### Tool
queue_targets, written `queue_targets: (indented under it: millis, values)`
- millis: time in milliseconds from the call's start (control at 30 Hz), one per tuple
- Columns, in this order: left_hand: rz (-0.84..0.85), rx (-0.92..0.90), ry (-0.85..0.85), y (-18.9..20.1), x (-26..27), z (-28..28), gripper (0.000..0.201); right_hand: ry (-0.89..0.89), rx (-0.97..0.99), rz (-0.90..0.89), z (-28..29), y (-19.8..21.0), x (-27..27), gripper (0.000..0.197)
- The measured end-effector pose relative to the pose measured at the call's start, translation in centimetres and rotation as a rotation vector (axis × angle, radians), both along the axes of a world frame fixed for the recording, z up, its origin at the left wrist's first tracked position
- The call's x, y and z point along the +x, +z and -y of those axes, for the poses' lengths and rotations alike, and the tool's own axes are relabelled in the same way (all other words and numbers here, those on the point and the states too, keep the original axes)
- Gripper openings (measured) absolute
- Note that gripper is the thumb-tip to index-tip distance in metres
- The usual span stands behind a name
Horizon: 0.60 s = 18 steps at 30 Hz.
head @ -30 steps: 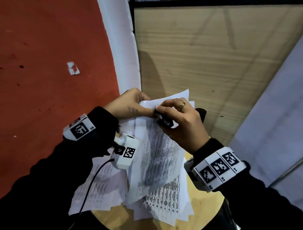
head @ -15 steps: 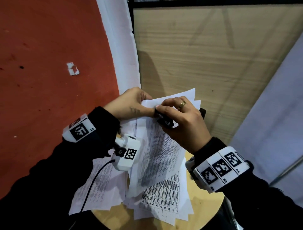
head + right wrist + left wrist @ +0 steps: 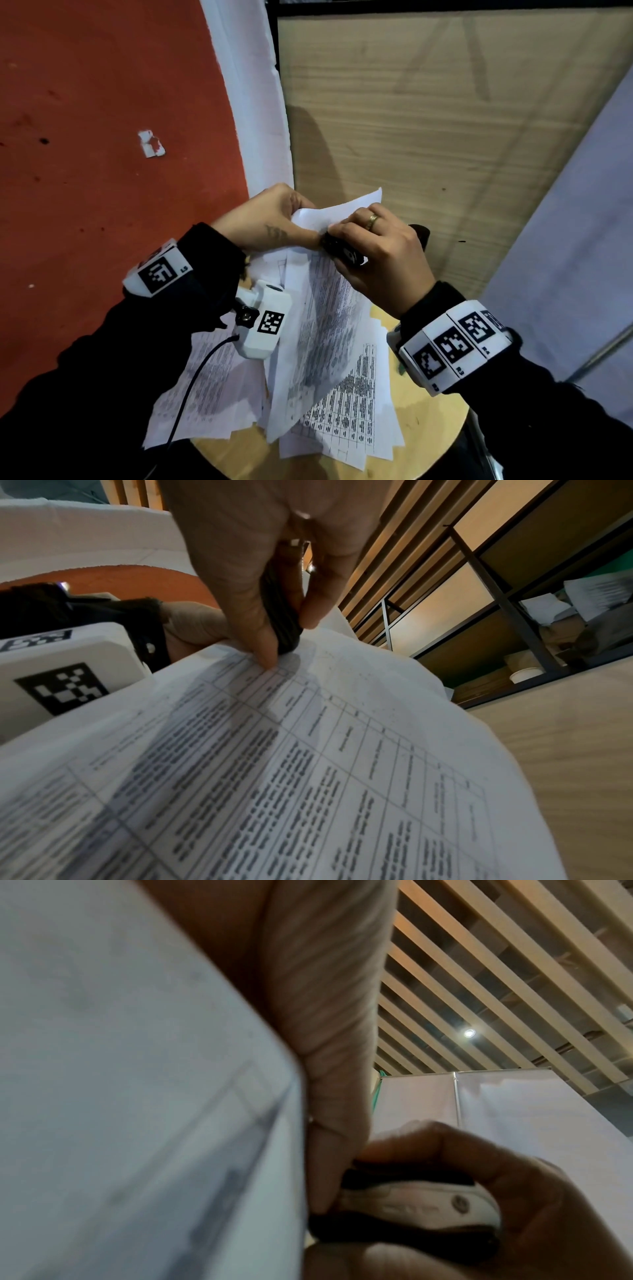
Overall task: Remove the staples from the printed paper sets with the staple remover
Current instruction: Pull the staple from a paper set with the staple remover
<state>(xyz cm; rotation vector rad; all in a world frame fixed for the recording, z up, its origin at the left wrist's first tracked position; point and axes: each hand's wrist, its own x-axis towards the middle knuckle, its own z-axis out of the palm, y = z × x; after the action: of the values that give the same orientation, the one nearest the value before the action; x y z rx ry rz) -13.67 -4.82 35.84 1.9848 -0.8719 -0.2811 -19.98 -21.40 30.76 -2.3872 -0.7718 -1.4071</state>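
My left hand (image 3: 274, 219) pinches the top corner of a printed paper set (image 3: 329, 308) and holds it raised above the table. My right hand (image 3: 376, 246) grips a black and white staple remover (image 3: 342, 251) and presses its nose against that same corner, right beside my left thumb. In the right wrist view my thumb and fingers squeeze the black staple remover (image 3: 281, 615) down onto the sheet (image 3: 308, 750). The left wrist view has the paper set (image 3: 137, 1096) on the left and the staple remover (image 3: 411, 1204) low in my right hand. The staple itself is hidden.
More printed sheets (image 3: 342, 421) lie spread on the round wooden table (image 3: 428, 445) under the raised set. A red floor (image 3: 102, 137) with a paper scrap (image 3: 150, 144) lies to the left. A wood-grain panel (image 3: 445, 120) stands behind.
Both hands stay at the set's top corner. The paper's top edge has lifted and curled up a little further; the right hand has shifted slightly on the staple remover.
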Motion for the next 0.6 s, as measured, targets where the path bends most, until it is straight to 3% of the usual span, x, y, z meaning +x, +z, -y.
queue_targets:
  millis: [200,367,467,600]
  values:
    - [-0.095,-0.075,-0.039,-0.48,0.39,-0.08,0.024,0.021,0.052,-0.036,0.07,-0.02,-0.13,0.016]
    - [-0.082,-0.156,-0.049,-0.73,0.31,0.00,0.012,0.042,0.112,-0.065,0.24,-0.21,-0.14,0.023]
    - [-0.094,-0.215,-0.052,-0.93,0.30,0.03,0.032,0.073,0.237,-0.121,0.35,-0.28,-0.14,0.024]
    - [-0.115,-0.247,-0.050,-0.78,-0.06,0.05,0.021,0.129,0.447,-0.177,0.15,-0.26,-0.27,0.026]
